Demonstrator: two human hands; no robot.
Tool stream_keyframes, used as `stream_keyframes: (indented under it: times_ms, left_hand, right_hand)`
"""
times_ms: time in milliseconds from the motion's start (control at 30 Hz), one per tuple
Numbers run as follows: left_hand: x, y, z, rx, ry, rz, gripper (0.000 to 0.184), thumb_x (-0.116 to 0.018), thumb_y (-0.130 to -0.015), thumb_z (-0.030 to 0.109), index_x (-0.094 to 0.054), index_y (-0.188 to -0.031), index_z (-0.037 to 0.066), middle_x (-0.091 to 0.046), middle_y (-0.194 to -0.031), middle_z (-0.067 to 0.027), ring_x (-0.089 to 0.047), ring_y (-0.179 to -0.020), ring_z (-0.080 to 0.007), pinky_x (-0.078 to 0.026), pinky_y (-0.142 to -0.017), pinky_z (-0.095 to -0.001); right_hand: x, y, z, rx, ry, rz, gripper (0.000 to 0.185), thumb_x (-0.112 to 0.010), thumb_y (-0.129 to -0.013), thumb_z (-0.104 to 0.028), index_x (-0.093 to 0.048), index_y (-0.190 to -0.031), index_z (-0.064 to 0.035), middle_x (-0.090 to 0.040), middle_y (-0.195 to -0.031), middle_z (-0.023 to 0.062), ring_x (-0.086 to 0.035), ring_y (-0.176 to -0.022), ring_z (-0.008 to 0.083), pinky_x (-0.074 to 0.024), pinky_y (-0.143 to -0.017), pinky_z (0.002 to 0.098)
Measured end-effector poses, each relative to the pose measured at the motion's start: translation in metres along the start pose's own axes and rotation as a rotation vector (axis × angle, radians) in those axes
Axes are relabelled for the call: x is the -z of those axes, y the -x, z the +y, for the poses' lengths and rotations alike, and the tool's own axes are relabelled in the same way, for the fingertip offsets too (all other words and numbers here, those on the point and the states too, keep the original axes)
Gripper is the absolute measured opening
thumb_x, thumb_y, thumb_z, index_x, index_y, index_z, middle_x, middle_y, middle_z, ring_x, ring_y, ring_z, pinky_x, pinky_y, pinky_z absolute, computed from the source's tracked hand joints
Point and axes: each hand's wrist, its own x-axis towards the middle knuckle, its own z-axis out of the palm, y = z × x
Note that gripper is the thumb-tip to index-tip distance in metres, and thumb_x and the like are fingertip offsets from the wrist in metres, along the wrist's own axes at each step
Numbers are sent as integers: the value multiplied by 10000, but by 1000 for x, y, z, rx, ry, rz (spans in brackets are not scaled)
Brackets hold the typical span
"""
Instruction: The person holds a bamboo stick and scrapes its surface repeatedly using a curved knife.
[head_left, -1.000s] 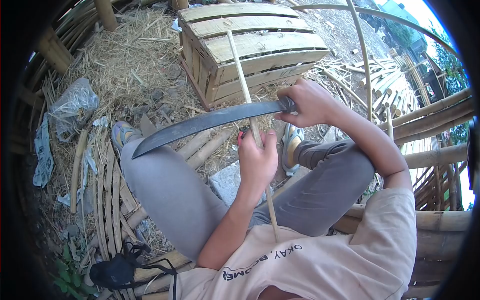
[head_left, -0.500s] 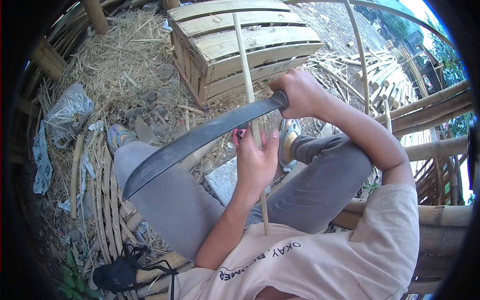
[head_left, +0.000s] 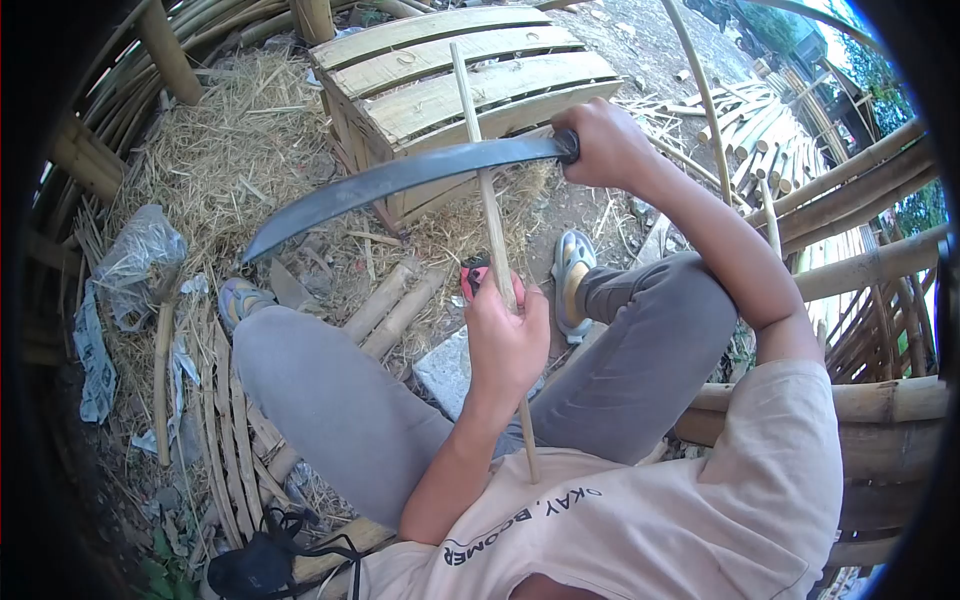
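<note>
My right hand (head_left: 603, 145) is wrapped round the handle of a long curved machete (head_left: 400, 174), whose dark blade points left. The blade lies across a thin bamboo strip (head_left: 492, 215), near its upper part. Lower down, my left hand (head_left: 508, 335) grips the same strip between thumb and fingers, with its lower end against my shirt. A red and black object (head_left: 475, 276) shows beside my left fingers; whether they touch it I cannot tell.
A slatted wooden crate (head_left: 450, 80) stands ahead on straw-covered ground (head_left: 225, 150). A stone block (head_left: 443, 372) lies between my legs. Plastic bags (head_left: 145, 250) and bamboo slats (head_left: 225, 430) are at the left, cut bamboo (head_left: 765, 135) at the upper right.
The machete and my right hand have moved up along the strip, away from my left hand. The blade has swung nearer to level. My left hand keeps its hold on the strip.
</note>
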Motion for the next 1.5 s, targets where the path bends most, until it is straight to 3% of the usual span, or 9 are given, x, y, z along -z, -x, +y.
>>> stream_keyframes:
  times_ms: [100,300,433,467,700,1000,1300,1400,1500]
  left_hand:
    - [-4,7,8,-70,-81,20,123,-632,-914,54,-548,-968,-19,-493,-757,-24,-506,-704,-94,-444,-625,-279]
    - [1,0,10,9,-14,40,180,-645,-919,112,-588,-1017,-28,-520,-744,-33,-520,-680,-125,-448,-647,-303]
    - [0,-9,-1,19,-25,94,155,-642,-925,118,-606,-962,-28,-572,-726,-58,-560,-652,-147,-469,-633,-323]
    - [0,-10,-1,12,-63,101,150,-639,-925,115,-609,-950,-30,-580,-724,-68,-571,-657,-153,-473,-637,-326]
    - [2,-26,-25,-145,-188,219,171,-655,-915,123,-586,-893,-32,-606,-726,-105,-613,-663,-202,-484,-647,-356]
    - [1,-28,-25,-177,-223,241,198,-668,-914,137,-566,-860,-24,-569,-693,-109,-589,-620,-240,-468,-619,-393]
    - [0,-27,-32,-233,-206,202,123,-629,-925,57,-574,-958,-48,-585,-716,-74,-604,-654,-165,-464,-574,-322]
    - [2,-21,-15,-58,-104,147,213,-664,-865,87,-569,-982,-64,-613,-815,-204,-644,-704,-360,-491,-645,-436]
    - [-6,-5,-9,22,-153,51,210,-656,-902,88,-598,-1052,-47,-575,-759,-75,-571,-644,-147,-460,-578,-313]
  right_hand:
    - [-6,-8,40,-203,4,22,130,-701,-700,-127,-726,-795,-42,-694,-733,171,-693,-730,353,-553,-687,440]
    - [17,7,3,-172,-81,-137,164,-686,-831,-192,-747,-870,-44,-699,-753,181,-693,-761,379,-543,-728,459]
    - [12,14,-25,5,83,-227,237,-688,-719,-140,-759,-936,-78,-705,-784,180,-695,-790,393,-559,-732,470]
    - [-1,15,-22,68,6,-174,204,-649,-631,-100,-705,-825,-68,-646,-700,195,-658,-757,410,-519,-708,503]
    - [-12,17,-50,255,-102,-331,162,-653,-614,-96,-677,-771,-60,-615,-633,193,-657,-703,411,-520,-658,506]
    - [-16,18,-53,200,-102,-313,185,-685,-580,-104,-673,-756,-53,-626,-630,184,-657,-681,414,-526,-642,505]
    - [-19,12,-44,180,-23,-248,184,-713,-544,-127,-636,-698,-63,-608,-605,166,-642,-642,410,-512,-602,502]
    - [-16,7,-39,151,30,-215,195,-733,-568,-147,-668,-726,-54,-637,-647,178,-660,-672,408,-537,-643,492]
    - [-19,-5,-11,5,23,-163,208,-729,-600,-143,-703,-781,-42,-675,-710,189,-681,-715,407,-560,-685,485]
